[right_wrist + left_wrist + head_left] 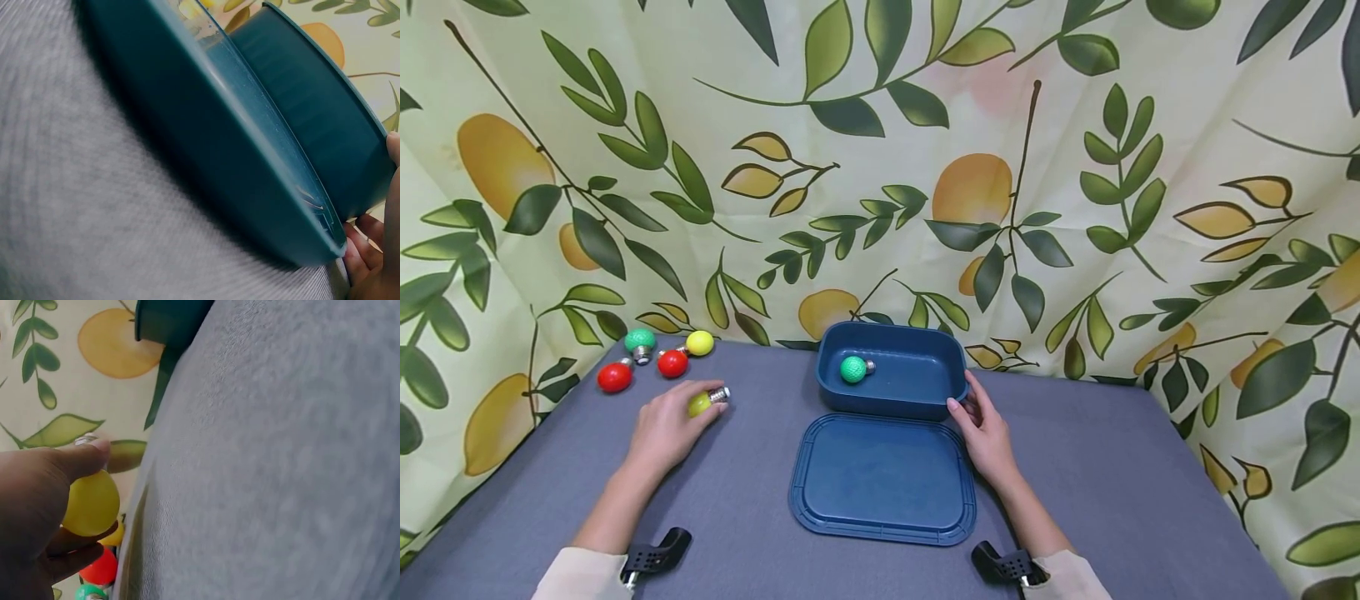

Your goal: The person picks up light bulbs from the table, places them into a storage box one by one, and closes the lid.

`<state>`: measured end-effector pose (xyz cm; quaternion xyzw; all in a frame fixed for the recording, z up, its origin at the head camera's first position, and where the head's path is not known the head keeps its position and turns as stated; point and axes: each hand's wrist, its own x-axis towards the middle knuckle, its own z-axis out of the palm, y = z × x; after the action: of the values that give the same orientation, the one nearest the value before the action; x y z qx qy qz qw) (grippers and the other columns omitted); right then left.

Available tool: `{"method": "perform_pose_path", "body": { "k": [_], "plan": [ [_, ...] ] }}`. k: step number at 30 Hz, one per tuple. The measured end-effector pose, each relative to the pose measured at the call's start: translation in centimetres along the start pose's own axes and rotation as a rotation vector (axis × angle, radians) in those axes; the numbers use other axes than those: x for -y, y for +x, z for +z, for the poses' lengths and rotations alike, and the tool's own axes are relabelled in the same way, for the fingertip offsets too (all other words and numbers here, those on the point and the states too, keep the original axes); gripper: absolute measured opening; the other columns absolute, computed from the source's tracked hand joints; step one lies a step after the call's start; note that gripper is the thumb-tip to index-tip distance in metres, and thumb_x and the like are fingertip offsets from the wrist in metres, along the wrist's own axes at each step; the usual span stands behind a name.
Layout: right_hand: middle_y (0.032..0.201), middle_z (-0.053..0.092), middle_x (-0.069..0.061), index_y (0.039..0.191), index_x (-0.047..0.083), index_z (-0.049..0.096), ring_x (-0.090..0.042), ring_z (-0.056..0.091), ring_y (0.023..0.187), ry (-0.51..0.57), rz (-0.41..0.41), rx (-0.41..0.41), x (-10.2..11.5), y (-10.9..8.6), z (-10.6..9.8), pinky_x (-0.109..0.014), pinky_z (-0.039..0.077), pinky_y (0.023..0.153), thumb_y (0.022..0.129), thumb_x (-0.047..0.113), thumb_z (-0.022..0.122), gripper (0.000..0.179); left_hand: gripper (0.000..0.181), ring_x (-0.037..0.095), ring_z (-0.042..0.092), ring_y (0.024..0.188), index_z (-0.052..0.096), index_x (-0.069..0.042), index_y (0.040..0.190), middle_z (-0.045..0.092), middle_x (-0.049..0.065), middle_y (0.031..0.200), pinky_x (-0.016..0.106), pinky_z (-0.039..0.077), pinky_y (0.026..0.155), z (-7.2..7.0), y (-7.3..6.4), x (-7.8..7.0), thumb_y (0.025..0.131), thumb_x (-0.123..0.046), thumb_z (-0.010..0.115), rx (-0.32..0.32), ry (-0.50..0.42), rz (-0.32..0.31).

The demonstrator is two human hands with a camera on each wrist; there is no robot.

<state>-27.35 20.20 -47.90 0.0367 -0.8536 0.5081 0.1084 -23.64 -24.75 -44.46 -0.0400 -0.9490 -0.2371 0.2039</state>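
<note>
My left hand (pixel 672 422) pinches a yellow light bulb (pixel 698 404) over the left part of the table, its silver screw base pointing right. In the left wrist view the yellow globe (pixel 92 503) sits between thumb and fingers. At the right end of a dark blue box (pixel 891 400), my right hand (pixel 987 431) grips the corner, thumb at the front and fingers on the side. Inside the box lies a green bulb (pixel 853 369) with its base to the right. The right wrist view shows the box's outer wall (pixel 312 106) with the fingertips at its end.
A blue lid (pixel 883 477) lies flat in front of the box. At the back left are two red bulbs (pixel 615 377), a green bulb (pixel 640 341) and another yellow bulb (pixel 700 342). A leaf-patterned cloth (pixel 880 167) hangs behind the grey table (pixel 737 517).
</note>
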Motion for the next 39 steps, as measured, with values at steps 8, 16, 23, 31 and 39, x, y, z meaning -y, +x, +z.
{"method": "perform_pose_path", "body": {
  "k": [8, 16, 23, 31, 39],
  "plan": [
    [0.146, 0.055, -0.025, 0.158, 0.022, 0.035, -0.037, 0.061, 0.128, -0.004, 0.0, 0.003, 0.0, 0.0, 0.1, -0.053, 0.048, 0.108, 0.101, 0.037, 0.062, 0.065, 0.033, 0.038, 0.067, 0.095, 0.07, -0.011, 0.123, 0.072, 0.017, 0.119, 0.053, 0.049, 0.075, 0.0, 0.5, -1.8, 0.092, -0.022, 0.073, 0.009, -0.039, -0.018],
    [0.144, 0.056, -0.024, 0.158, 0.022, 0.035, -0.037, 0.062, 0.127, 0.0, -0.007, -0.003, 0.0, 0.0, 0.0, -0.053, 0.049, 0.108, 0.101, 0.035, 0.062, 0.065, 0.034, 0.036, 0.064, 0.108, 0.069, -0.011, 0.125, 0.072, 0.017, 0.119, 0.052, 0.051, 0.087, 0.7, 1.3, -3.9, 0.094, -0.024, 0.071, 0.004, -0.111, -0.035],
    [0.145, 0.056, -0.024, 0.158, 0.023, 0.035, -0.037, 0.062, 0.126, -0.008, -0.004, -0.009, -0.1, 0.0, -0.1, -0.053, 0.049, 0.107, 0.101, 0.036, 0.062, 0.064, 0.036, 0.031, 0.058, 0.106, 0.07, -0.012, 0.126, 0.07, 0.015, 0.115, 0.039, 0.047, 0.077, 1.2, 2.4, -6.1, 0.093, -0.027, 0.072, 0.008, -0.119, -0.045],
    [0.144, 0.057, -0.025, 0.158, 0.023, 0.036, -0.037, 0.062, 0.126, -0.007, -0.006, -0.005, -0.2, -0.1, 0.0, -0.053, 0.049, 0.107, 0.101, 0.036, 0.062, 0.064, 0.035, 0.028, 0.062, 0.096, 0.071, -0.008, 0.12, 0.075, 0.012, 0.11, 0.043, 0.05, 0.081, 2.3, 3.4, -8.5, 0.09, -0.024, 0.077, 0.002, -0.179, 0.02],
    [0.143, 0.058, -0.024, 0.158, 0.024, 0.036, -0.036, 0.063, 0.125, 0.005, -0.008, -0.007, -0.1, 0.0, 0.1, -0.053, 0.05, 0.106, 0.101, 0.036, 0.062, 0.064, 0.035, 0.026, 0.061, 0.094, 0.07, -0.009, 0.122, 0.075, 0.01, 0.11, 0.042, 0.049, 0.079, 3.1, 5.0, -10.8, 0.092, -0.026, 0.075, -0.003, -0.192, 0.102]
  ]
}}
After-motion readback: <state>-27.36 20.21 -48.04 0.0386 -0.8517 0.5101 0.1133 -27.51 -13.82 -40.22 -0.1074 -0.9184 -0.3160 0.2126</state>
